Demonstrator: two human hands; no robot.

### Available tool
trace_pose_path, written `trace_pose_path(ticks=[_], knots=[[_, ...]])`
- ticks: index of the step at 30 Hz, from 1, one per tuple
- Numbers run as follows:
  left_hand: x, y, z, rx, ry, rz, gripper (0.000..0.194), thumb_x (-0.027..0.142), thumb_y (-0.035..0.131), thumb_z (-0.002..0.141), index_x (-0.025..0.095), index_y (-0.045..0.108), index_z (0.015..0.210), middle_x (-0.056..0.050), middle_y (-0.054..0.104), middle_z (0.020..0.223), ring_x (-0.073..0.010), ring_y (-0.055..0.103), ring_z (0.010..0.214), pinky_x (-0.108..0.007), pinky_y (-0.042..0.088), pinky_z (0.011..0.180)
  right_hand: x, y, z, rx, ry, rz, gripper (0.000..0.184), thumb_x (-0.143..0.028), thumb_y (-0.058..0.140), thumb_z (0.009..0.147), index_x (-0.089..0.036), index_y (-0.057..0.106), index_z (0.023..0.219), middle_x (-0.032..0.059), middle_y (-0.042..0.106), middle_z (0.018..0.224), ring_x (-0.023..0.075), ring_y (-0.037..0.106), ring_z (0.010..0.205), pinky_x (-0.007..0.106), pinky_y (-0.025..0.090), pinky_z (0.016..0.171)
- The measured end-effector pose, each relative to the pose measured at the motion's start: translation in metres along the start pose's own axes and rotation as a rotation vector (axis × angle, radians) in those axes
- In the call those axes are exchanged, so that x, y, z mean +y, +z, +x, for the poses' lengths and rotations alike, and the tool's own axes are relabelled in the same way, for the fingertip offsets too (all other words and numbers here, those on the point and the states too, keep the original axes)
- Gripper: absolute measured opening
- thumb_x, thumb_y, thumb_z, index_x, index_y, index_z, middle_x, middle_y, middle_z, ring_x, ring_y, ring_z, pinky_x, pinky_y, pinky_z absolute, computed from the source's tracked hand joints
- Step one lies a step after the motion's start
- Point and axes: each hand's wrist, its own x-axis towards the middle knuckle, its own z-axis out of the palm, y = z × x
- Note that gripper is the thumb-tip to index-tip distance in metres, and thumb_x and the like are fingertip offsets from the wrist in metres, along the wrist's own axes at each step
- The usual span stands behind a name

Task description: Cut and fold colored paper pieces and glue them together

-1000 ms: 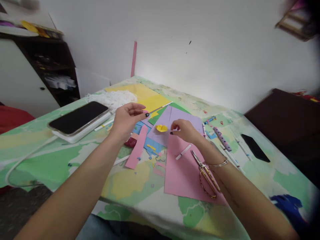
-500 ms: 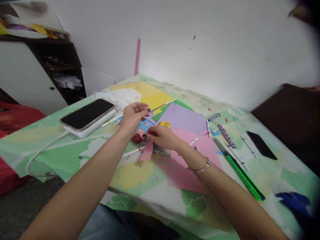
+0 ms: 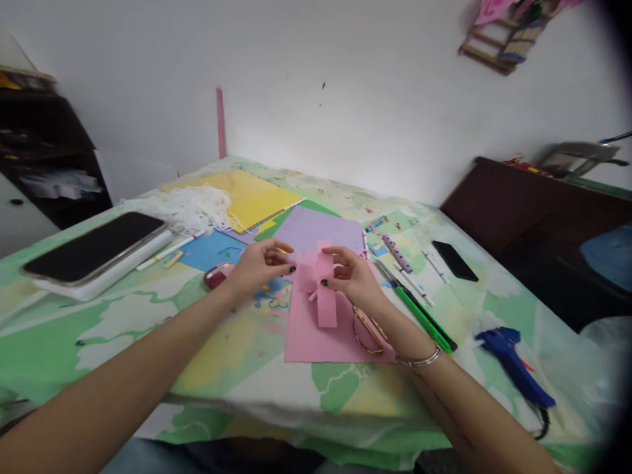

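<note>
Over the pink paper sheet (image 3: 306, 342), my right hand (image 3: 358, 283) pinches a pink paper strip (image 3: 326, 306) between thumb and fingers, the strip hanging upright. My left hand (image 3: 259, 266) hovers just left of it, thumb and index finger apart, with nothing I can make out between them. Pale pink paper, blurred, shows between the two hands. Gold-handled scissors (image 3: 368, 329) lie on the pink sheet under my right wrist. A dark red object (image 3: 216, 276) rests beside my left wrist, and small paper scraps (image 3: 271, 293) lie under that hand.
A phone (image 3: 99, 243) lies on a white box at the left, near white yarn (image 3: 190, 207). Yellow paper (image 3: 247, 191) and purple paper (image 3: 320, 227) lie behind. To the right are a green cutter (image 3: 424, 319), a black phone (image 3: 454, 260) and a blue glue gun (image 3: 516, 368).
The view has swung right, bringing the glue gun fully in. My hands have moved right over the pink sheet, and the strip in my right hand is now raised upright.
</note>
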Motion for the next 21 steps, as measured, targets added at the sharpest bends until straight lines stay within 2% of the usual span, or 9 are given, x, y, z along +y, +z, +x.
trace_pose_path(ticks=[4, 9, 12, 16, 19, 21], knots=[[-0.004, 0.014, 0.006, -0.017, 0.013, 0.197, 0.031, 0.027, 0.073, 0.061, 0.018, 0.061, 0.087, -0.002, 0.066, 0.067, -0.0181, 0.063, 0.065, -0.031, 0.049, 0.064, 0.004, -0.008, -0.003, 0.054, 0.007, 0.093, 0.052, -0.013, 0.061, 0.062, -0.023, 0.051, 0.112, 0.0054, 0.061, 0.108, 0.0105, 0.056, 0.068, 0.024, 0.046, 0.060], [-0.008, 0.024, 0.019, -0.028, 0.008, 0.372, 0.029, 0.031, 0.076, 0.057, 0.019, 0.062, 0.079, -0.002, 0.065, 0.062, -0.0183, 0.062, 0.058, -0.029, 0.046, 0.056, 0.012, -0.013, -0.007, 0.157, 0.029, 0.043, 0.027, -0.015, 0.058, 0.066, -0.018, 0.061, 0.093, 0.0011, 0.063, 0.078, 0.0110, 0.054, 0.061, 0.023, 0.041, 0.054], [-0.009, 0.029, 0.026, -0.045, -0.035, 0.388, 0.030, 0.032, 0.077, 0.055, 0.018, 0.062, 0.078, -0.002, 0.066, 0.062, -0.0178, 0.061, 0.056, -0.027, 0.044, 0.051, 0.018, -0.017, -0.008, 0.229, 0.008, 0.017, 0.015, -0.013, 0.057, 0.066, -0.016, 0.065, 0.079, 0.0013, 0.063, 0.072, 0.0116, 0.054, 0.061, 0.024, 0.041, 0.055], [-0.005, 0.037, 0.026, -0.090, -0.081, 0.299, 0.027, 0.029, 0.076, 0.057, 0.018, 0.062, 0.078, -0.002, 0.064, 0.062, -0.0152, 0.058, 0.053, -0.024, 0.039, 0.045, 0.020, -0.015, -0.010, 0.279, -0.008, -0.116, 0.015, -0.013, 0.054, 0.070, -0.015, 0.068, 0.075, 0.0047, 0.068, 0.076, 0.0143, 0.058, 0.068, 0.027, 0.045, 0.065], [0.001, 0.045, 0.018, -0.128, -0.085, 0.224, 0.026, 0.026, 0.074, 0.060, 0.019, 0.062, 0.082, 0.001, 0.063, 0.060, -0.0134, 0.056, 0.051, -0.023, 0.039, 0.044, 0.015, -0.009, -0.013, 0.211, 0.020, -0.223, 0.017, -0.029, 0.058, 0.077, -0.016, 0.069, 0.076, 0.0049, 0.068, 0.073, 0.0151, 0.058, 0.066, 0.028, 0.044, 0.062], [0.003, 0.049, 0.011, -0.104, -0.043, 0.227, 0.023, 0.025, 0.073, 0.061, 0.019, 0.062, 0.080, 0.001, 0.063, 0.059, -0.0137, 0.057, 0.052, -0.024, 0.042, 0.047, 0.011, -0.005, -0.015, 0.185, 0.032, -0.255, 0.025, -0.038, 0.058, 0.078, -0.016, 0.069, 0.073, 0.0049, 0.067, 0.071, 0.0150, 0.057, 0.064, 0.027, 0.042, 0.059]])
